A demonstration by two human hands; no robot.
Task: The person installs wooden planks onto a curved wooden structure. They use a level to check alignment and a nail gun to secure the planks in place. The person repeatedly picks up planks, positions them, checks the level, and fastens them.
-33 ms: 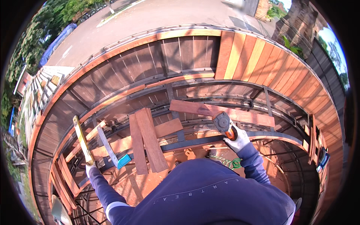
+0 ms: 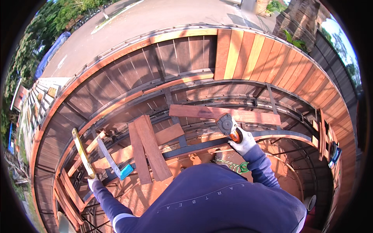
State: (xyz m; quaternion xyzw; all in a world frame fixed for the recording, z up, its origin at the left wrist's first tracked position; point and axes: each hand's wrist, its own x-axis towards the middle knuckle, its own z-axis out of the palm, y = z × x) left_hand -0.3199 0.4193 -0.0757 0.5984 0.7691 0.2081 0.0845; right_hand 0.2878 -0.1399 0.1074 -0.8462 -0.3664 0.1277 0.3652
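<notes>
Nearest, a dark blue sweatshirt (image 2: 229, 198) is filling the bottom centre, its sleeves leading to two white-gloved hands. Just above it, right of centre, a green coiled hose (image 2: 237, 167) is hanging near the right sleeve. At lower left, the left hand (image 2: 92, 182) is resting at the lower end of a yellow bar (image 2: 82, 153); its fingers are meeting that end, but one cannot tell whether they are closing round it, and the bar is running away from them toward the upper left. Right of centre, the right hand (image 2: 244, 143) is gripping an orange-and-grey power tool (image 2: 225, 123), the fingers wrapping its body while the rounded grey head is pointing up and left beyond them. Between the hands, a flat grey blade with a turquoise handle (image 2: 126, 172) is lying beside two overlapping brown boards (image 2: 152, 149), well apart from the right fingers. A long reddish board (image 2: 194, 111) is lying just beyond the tool. Farther up, vertical slats (image 2: 264, 62) are lining the curved wall, pavement (image 2: 155, 15) is spreading behind it, and trees (image 2: 42, 46) are standing at upper left.
</notes>
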